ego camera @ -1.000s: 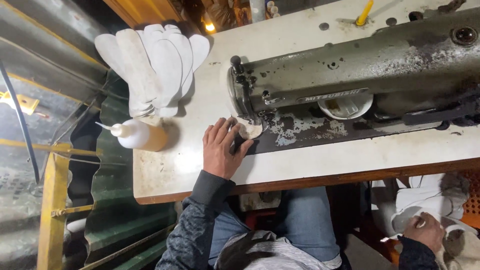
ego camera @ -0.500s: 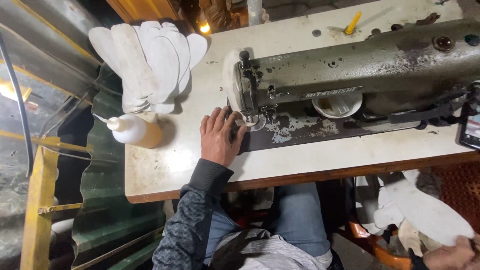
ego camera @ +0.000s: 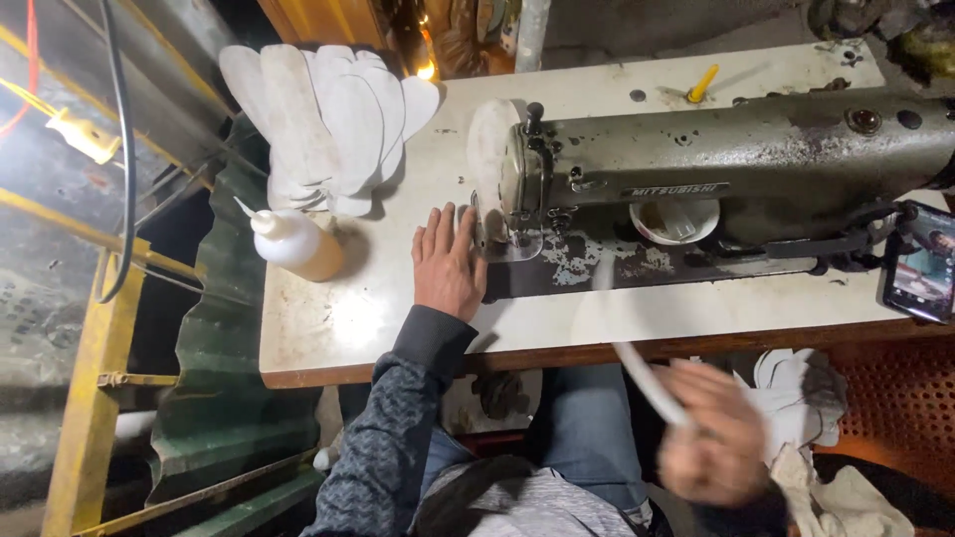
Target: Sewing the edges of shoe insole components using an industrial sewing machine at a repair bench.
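Note:
My left hand (ego camera: 448,264) lies flat, fingers together, on the white table (ego camera: 338,318) just left of the head of a worn grey-green sewing machine (ego camera: 716,189). Beside its fingertips, under the needle area, sits a small pale piece (ego camera: 512,239). My right hand (ego camera: 711,447), blurred by motion, is below the table's front edge over my lap. It grips a long white curved strip (ego camera: 632,353) that rises toward the machine bed.
A fanned stack of white sole-shaped pieces (ego camera: 328,124) lies at the table's far left, with a squeeze bottle (ego camera: 298,244) near it. A phone (ego camera: 920,273) rests at the right edge. White pieces (ego camera: 806,398) are piled at lower right. A yellow metal frame (ego camera: 95,328) stands left.
My right hand has come up from the lower right toward the middle, carrying a white strip. The view has shifted, showing more of the table. My left hand stays by the machine head.

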